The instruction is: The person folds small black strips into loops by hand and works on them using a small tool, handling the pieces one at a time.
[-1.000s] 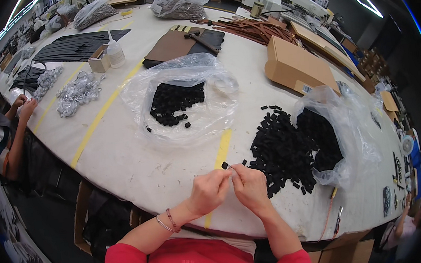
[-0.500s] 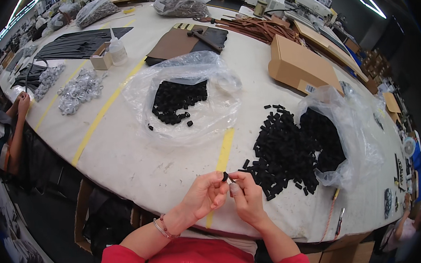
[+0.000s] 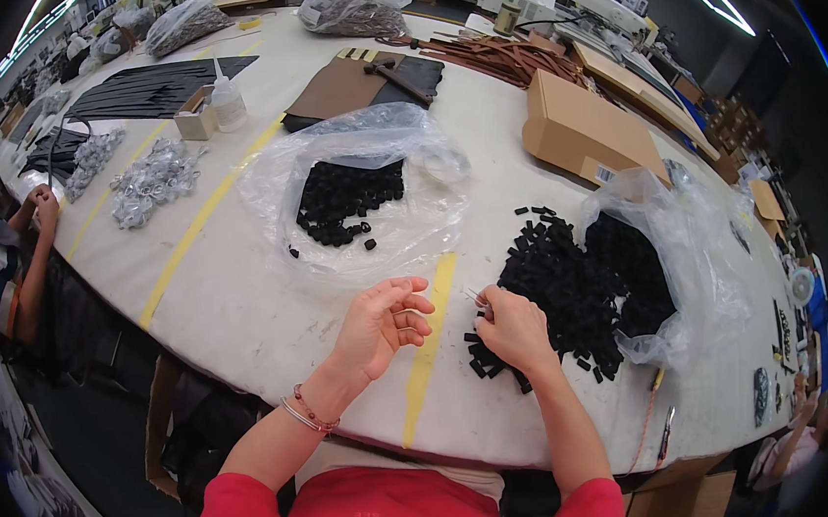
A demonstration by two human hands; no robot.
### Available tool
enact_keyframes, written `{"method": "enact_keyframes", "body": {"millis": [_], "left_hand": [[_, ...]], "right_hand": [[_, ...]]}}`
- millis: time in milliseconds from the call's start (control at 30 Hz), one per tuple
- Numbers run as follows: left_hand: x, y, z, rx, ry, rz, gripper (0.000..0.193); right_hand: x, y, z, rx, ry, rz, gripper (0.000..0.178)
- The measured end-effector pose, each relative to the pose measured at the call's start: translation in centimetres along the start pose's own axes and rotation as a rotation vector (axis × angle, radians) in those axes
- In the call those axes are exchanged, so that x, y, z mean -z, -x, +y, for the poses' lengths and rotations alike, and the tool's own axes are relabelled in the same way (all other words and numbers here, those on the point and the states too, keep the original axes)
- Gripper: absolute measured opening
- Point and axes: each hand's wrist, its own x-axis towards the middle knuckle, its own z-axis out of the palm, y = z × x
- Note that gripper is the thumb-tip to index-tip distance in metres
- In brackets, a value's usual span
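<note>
The loose black pieces (image 3: 559,280) lie heaped beside their clear bag (image 3: 700,263), within easy reach. My right hand (image 3: 512,329) rests on the heap's edge, pinching a thin metal pin (image 3: 478,299); my left hand (image 3: 380,322) hovers open, empty.

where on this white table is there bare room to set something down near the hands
Bare white tabletop lies left of the left hand, between the yellow tape line and the clear plastic bag of small black pieces. Around the right hand it is crowded: the loose heap of black pieces spills from a second clear bag.
</note>
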Motion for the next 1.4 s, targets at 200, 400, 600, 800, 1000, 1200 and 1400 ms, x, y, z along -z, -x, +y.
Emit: {"method": "enact_keyframes", "body": {"millis": [200,400,600,800,1000,1200,1400], "left_hand": [[0.5,0.4,-1.8,0.101,-0.075,-0.011,0.020],[-0.7,1.0,-3.1,0.084,-0.289,-0.048,0.016],[-1.5,1.9,-4.1,-0.018,-0.168,-0.026,0.014],[-0.7,1.9,-3.4,0.012,-0.186,0.051,0.012],[-0.7,1.7,-2.7,0.024,-0.211,0.053,0.009],[0.5,1.3,-2.7,0.030,-0.044,0.123,0.007],[1.3,3.5,-0.3,-0.372,-1.421,-0.292,0.010]], "right_hand": [[-1.0,-0.5,-0.2,0.007,-0.020,0.033,0.023],[1.0,1.3,-2.7,-0.185,-1.282,-0.224,0.030],[-0.8,2.8,-3.7,-0.288,-1.499,-0.131,0.024],[-1.8,3.3,-2.9,-0.098,-1.188,-0.052,0.015],[-1.8,4.0,-3.2,0.254,-0.586,0.116,0.012],[-1.9,3.5,-2.9,0.074,-0.704,0.081,0.015],[-0.3,3.7,-2.8,0.029,-0.591,-0.011,0.015]]}}
